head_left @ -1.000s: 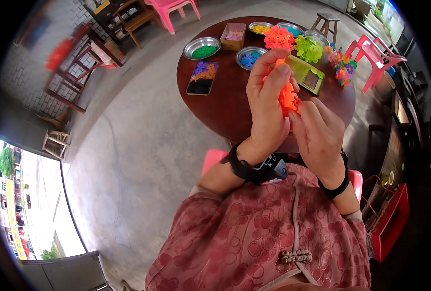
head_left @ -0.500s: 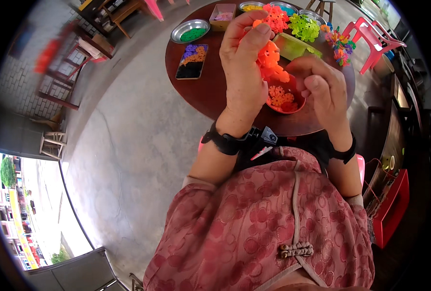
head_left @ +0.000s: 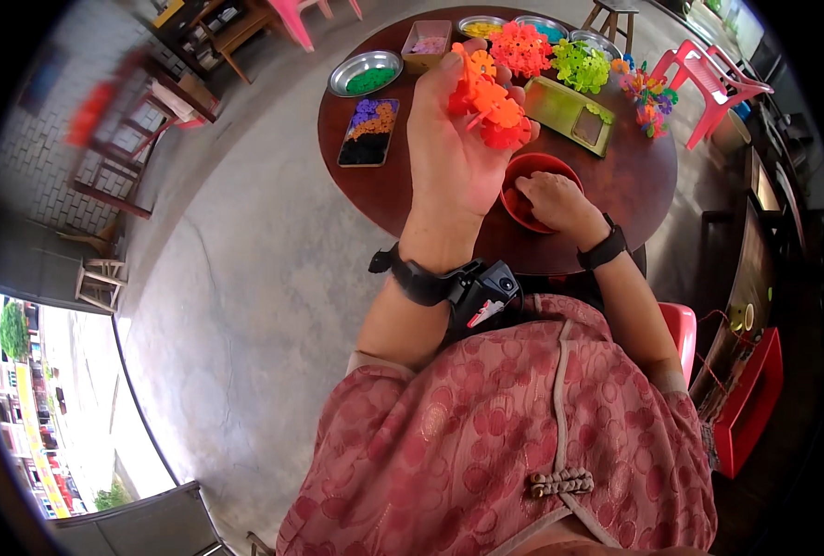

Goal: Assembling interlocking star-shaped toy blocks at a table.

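Note:
My left hand (head_left: pixel 449 153) is raised over the near left part of the round table, palm up, with its fingers closed around a cluster of interlocking orange-red plastic flower pieces (head_left: pixel 489 104). Lower and to the right, my right hand (head_left: pixel 560 202) reaches into a red bowl (head_left: pixel 514 170). Its fingers are bent together among the pieces there; the fingertips are hidden, so what they grip cannot be made out. Beyond the left hand stand a red flower-piece ball (head_left: pixel 521 48) and a lime-green one (head_left: pixel 581 67).
The brown round table (head_left: pixel 356 185) also bears a green tray (head_left: pixel 551 107), a tray of purple, orange and black pieces (head_left: pixel 369 130), a metal dish of green pieces (head_left: pixel 366 74), a pink box (head_left: pixel 427 46) and a multicoloured cluster (head_left: pixel 651 94). A pink chair (head_left: pixel 709 79) stands at right.
My right hand has come down from beside the cluster into the red bowl. My left hand has turned its palm up and shifted slightly left, still holding the cluster.

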The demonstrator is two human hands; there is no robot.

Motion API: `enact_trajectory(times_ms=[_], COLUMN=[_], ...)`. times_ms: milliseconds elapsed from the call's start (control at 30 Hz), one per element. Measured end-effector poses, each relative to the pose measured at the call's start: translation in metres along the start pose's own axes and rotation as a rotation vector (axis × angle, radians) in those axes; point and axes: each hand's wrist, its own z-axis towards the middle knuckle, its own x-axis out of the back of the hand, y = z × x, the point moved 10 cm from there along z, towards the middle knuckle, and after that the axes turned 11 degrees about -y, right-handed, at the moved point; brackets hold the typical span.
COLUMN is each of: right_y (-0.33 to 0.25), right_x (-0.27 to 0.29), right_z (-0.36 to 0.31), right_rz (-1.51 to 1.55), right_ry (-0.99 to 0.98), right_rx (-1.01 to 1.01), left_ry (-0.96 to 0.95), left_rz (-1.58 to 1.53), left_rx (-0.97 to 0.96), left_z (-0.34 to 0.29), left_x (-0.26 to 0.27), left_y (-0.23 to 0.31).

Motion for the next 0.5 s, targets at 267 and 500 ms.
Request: enact_trajectory(times_ms=[267, 500], right_y=[-0.003, 0.004], right_x=[0.004, 0.012], right_z=[-0.004, -0.013], right_rz=[-0.057, 0.009], right_ry=[0.149, 0.290], right_rx=[-0.002, -0.022], left_ry=[-0.090, -0.072], left_rz=[0.005, -0.046], left_rx=[-0.001, -0.016], left_z=[0.003, 0.005], left_x=[-0.010, -0.003], left_y=[-0.011, -0.013])
